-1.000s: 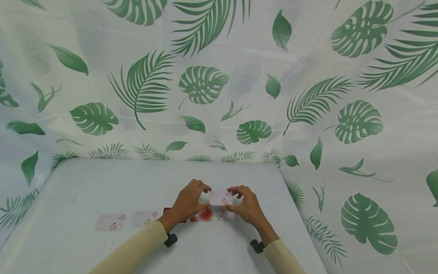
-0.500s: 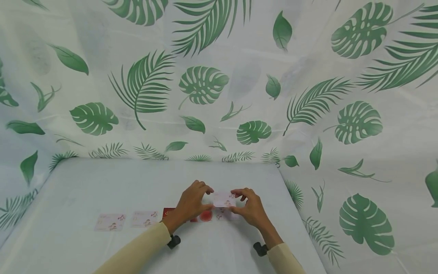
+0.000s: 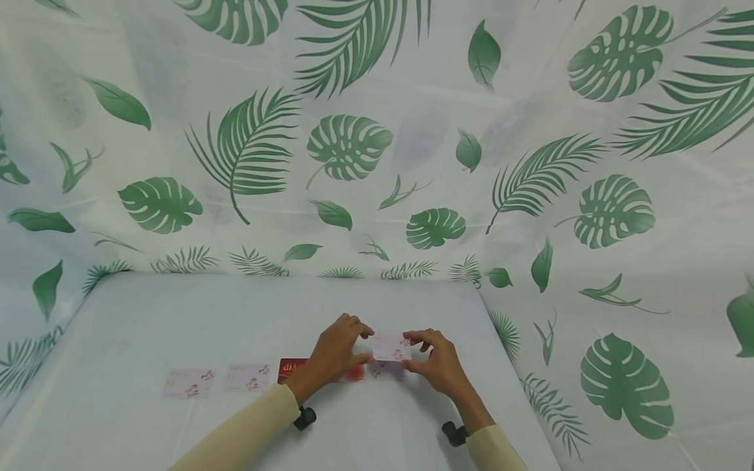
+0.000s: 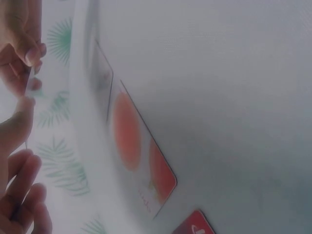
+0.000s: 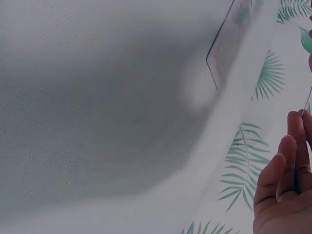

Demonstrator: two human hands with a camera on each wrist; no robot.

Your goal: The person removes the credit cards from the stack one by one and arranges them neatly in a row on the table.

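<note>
A pale pink card [image 3: 391, 348] with small red print is held up between my two hands, over the row on the table. My left hand [image 3: 337, 350] pinches its left edge, forefinger above and thumb below. At the opposite edge, my right hand [image 3: 440, 363] pinches it the same way. Below lies another pale card [image 5: 225, 51], partly covered by the raised one in the head view. To its left is a card with red circles [image 4: 127, 131], then a red card [image 3: 290, 367] with light lettering, partly hidden behind the left hand and wrist.
Two more pale pink cards [image 3: 188, 383] lie farther left on the white-covered table [image 3: 106, 425]. A leaf-printed cloth [image 3: 377, 163] rises behind the table and along both sides. Each wrist carries a small black camera [image 3: 305, 417].
Both hands have shifted slightly to the right and down in the head view, carrying the pale card with them. More of the red card shows beside the left wrist.
</note>
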